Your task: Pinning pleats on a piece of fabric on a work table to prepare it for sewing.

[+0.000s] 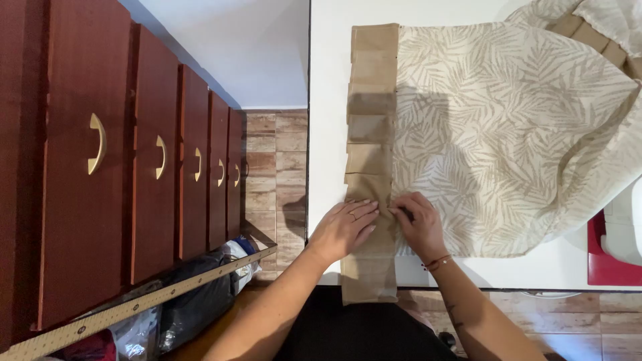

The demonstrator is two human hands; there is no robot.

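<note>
A cream fabric with a pale leaf print (508,134) lies spread on a white table (329,134). Along its left edge runs a tan pleated band (369,120), whose near end hangs over the table's front edge. My left hand (344,227) lies flat on the band near the front, fingers together, a ring on one finger. My right hand (418,224) sits just to its right, with fingertips pinching the fabric where band and leaf print meet. A thin bracelet is on that wrist.
A dark red wooden cabinet (100,167) with several brass handles fills the left side. A long wooden ruler (140,304) leans across bags on the floor. A red and white object (612,251) sits at the table's right edge. Brown tiles cover the floor.
</note>
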